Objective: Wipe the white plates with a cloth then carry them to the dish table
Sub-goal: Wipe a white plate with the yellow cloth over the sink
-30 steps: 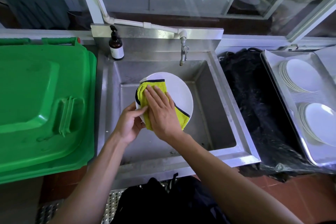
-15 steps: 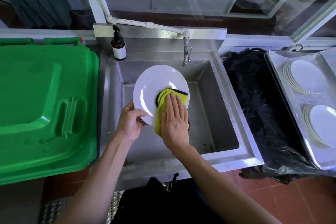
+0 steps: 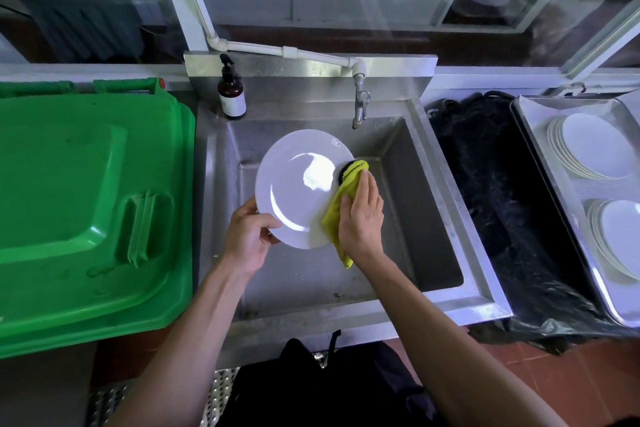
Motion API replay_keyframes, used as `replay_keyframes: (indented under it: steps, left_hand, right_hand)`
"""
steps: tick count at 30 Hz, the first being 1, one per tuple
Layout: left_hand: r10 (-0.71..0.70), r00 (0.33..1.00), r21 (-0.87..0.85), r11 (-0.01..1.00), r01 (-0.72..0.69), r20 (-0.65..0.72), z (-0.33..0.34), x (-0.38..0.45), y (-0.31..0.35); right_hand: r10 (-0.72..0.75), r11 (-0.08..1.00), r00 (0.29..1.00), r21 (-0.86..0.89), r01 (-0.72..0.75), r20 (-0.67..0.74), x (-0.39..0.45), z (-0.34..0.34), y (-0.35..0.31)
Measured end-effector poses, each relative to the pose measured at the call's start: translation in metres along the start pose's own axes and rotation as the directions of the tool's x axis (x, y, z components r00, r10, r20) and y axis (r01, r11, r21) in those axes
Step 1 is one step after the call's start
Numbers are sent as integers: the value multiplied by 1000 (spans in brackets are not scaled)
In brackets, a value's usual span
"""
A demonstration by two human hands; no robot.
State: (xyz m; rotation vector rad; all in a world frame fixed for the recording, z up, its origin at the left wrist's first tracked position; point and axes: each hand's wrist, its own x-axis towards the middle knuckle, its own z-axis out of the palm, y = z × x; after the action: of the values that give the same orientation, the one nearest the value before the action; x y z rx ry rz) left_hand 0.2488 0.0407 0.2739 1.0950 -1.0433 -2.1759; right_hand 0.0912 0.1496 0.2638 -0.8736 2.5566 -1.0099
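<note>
A: What are the two hands doing over the stainless steel sink basin (image 3: 408,184)?
B: The left hand (image 3: 250,239) pinches the lower-left rim of a round white ceramic plate (image 3: 298,184), thumb on the face and fingers underneath, holding it tilted above the basin

A: And the other one?
B: The right hand (image 3: 362,217) lies flat, fingers together, pressing a folded yellow-green microfibre cloth with a dark edge (image 3: 341,208) against the plate's right rim; the cloth pokes out beyond the fingertips and hangs below the wrist

A: Is the plate touching the basin floor?
B: It looks held clear of it, though I can't be certain. A bright glare sits on its middle, just left of the right hand

A: What lies beyond the hands?
B: A metal tap (image 3: 360,104) fed by a white plastic pipe (image 3: 284,52), and, beyond the left hand, a brown pump bottle with a white label (image 3: 231,94) standing on the sink's back ledge

A: To the sides?
B: Left of the left hand, a green plastic bin lid (image 3: 86,201). Right of the right hand, a crumpled black plastic bag (image 3: 512,218), then a shiny metal tray (image 3: 540,156) carrying two stacks of white plates, one farther (image 3: 595,146), one nearer (image 3: 620,236), well apart from the hands
</note>
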Motion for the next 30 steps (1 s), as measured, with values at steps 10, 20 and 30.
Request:
replay_keyframes:
  steps: [10, 20, 30]
  left_hand:
    - [-101, 990, 301, 951, 67, 98, -12, 3, 12]
    - [-163, 960, 603, 798, -7, 226, -2, 9, 36]
    - [-142, 946, 692, 714, -106, 291, 15, 20, 38]
  right_hand:
    - [-52, 992, 993, 121, 39, 109, 29, -23, 9]
    - [-228, 973, 958, 0, 232, 176, 28, -37, 11]
    - [-388, 903, 911, -137, 406, 142, 26, -47, 4]
